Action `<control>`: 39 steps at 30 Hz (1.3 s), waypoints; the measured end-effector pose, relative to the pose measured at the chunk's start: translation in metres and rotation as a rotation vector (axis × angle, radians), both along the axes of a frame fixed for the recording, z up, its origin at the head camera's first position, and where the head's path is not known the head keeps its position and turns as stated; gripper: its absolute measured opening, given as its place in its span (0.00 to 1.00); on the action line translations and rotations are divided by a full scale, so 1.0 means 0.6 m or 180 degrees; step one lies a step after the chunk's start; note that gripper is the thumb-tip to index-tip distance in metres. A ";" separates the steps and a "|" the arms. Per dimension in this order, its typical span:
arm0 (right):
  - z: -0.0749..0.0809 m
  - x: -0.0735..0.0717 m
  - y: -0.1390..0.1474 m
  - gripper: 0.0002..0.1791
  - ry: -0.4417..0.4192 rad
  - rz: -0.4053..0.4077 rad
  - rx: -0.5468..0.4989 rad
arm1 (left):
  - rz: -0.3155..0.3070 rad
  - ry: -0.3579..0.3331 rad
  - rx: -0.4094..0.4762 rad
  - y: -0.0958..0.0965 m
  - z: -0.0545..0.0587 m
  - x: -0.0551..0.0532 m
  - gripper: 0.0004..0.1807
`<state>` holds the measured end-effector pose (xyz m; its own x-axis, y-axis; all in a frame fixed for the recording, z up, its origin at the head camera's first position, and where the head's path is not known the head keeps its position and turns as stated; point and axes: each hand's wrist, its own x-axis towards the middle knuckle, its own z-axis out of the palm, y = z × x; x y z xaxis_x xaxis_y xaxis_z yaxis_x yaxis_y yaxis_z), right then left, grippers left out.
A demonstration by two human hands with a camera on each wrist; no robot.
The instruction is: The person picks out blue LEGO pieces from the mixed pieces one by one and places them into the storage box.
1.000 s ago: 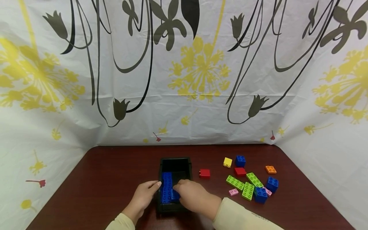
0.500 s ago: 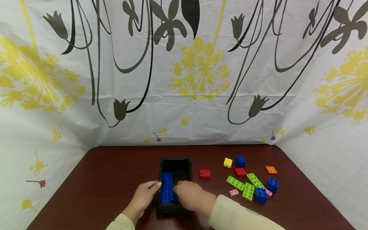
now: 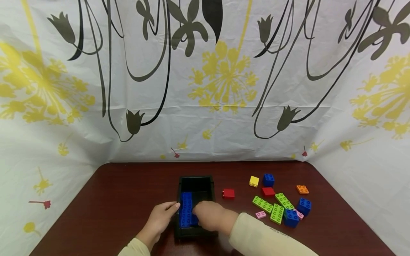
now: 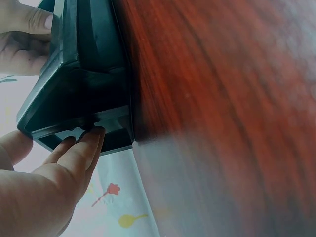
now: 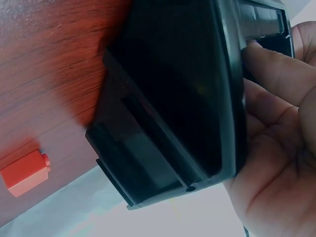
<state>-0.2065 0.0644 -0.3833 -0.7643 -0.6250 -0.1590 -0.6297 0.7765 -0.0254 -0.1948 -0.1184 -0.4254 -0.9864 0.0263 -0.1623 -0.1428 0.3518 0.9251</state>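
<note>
Along the back: printed cloth [image 3: 153, 92] is hanging behind everything.
Table: dark wood-grained top [image 3: 128, 199] is carrying box and bricks.
Black box: black box [image 3: 193, 233] is standing upright near the middle.
Right hand: right hand [image 3: 209, 215] is reaching over the right wall, fingers bending inward; tips are hiding, so cannot tell whether pinching or pressing.
Left hand: left hand [image 3: 159, 217] is gripping the left wall, thumb at the rim, fingers lying close together against the outside.
Blue inside: long blue strip [image 3: 186, 209] is lying lengthwise by the left wall, deep blue, studs facing up; another blue piece [image 3: 194, 220] is sitting at its right, partly covered. Joined or not, unclear.
Progress: seemingly partway; only blue is showing inside, the rest lying outside.
Loose, larger: lime bricks [image 3: 277, 213], blue blocks [image 3: 291, 217] are clustering right.
Loose, smaller: red [image 3: 228, 193], yellow [image 3: 254, 181], orange [image 3: 302, 189], pink bricks [image 3: 261, 214] are scattering around.
</note>
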 end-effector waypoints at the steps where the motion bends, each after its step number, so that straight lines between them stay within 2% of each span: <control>1: 0.000 0.000 0.000 0.08 0.0001 0.0011 0.0004 | -0.0003 0.0001 0.0001 0.000 0.000 0.000 0.29; 9: -0.001 -0.005 -0.003 0.09 -0.0065 0.0003 0.0078 | -0.0023 0.0008 -0.0008 -0.001 0.000 0.000 0.29; 26: -0.014 -0.011 -0.010 0.04 -0.0049 -0.0021 0.0100 | -0.0032 0.0066 -0.0016 -0.001 -0.003 -0.002 0.27; 39: -0.012 -0.009 -0.016 0.03 -0.0064 -0.0062 0.0177 | -0.0020 0.0083 -0.0033 -0.001 -0.004 -0.002 0.28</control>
<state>-0.2117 0.0546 -0.3903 -0.7725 -0.5998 -0.2085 -0.6143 0.7891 0.0058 -0.1963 -0.1188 -0.4280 -0.9901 0.0311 -0.1368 -0.1164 0.3623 0.9248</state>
